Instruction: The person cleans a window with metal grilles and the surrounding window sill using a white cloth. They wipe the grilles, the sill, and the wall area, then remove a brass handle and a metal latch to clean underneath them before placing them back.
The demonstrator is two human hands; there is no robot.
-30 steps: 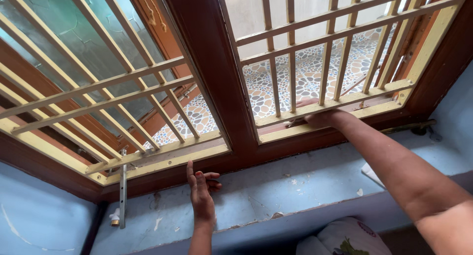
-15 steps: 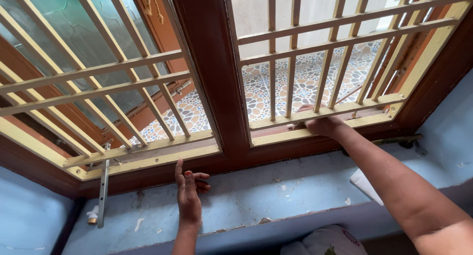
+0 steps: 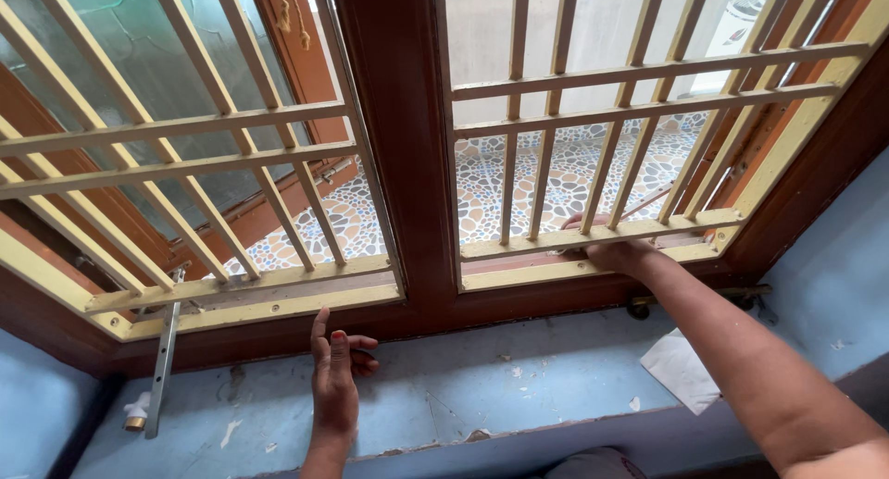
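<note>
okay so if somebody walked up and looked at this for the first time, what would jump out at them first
Probably the cream window grille with its broad brown centre post, filling the upper view, with pebble-patterned floor tiles beyond the bars. Next, the right hand reaching in at the grille's bottom rail on the right. Then the left hand, flat on the blue sill, index finger raised toward the frame.

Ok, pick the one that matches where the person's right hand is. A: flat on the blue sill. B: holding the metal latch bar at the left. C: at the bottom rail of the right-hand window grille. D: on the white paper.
C: the right hand reaches to the cream bottom rail of the right-hand grille, fingers at the bars, well above the blue sill.
</note>
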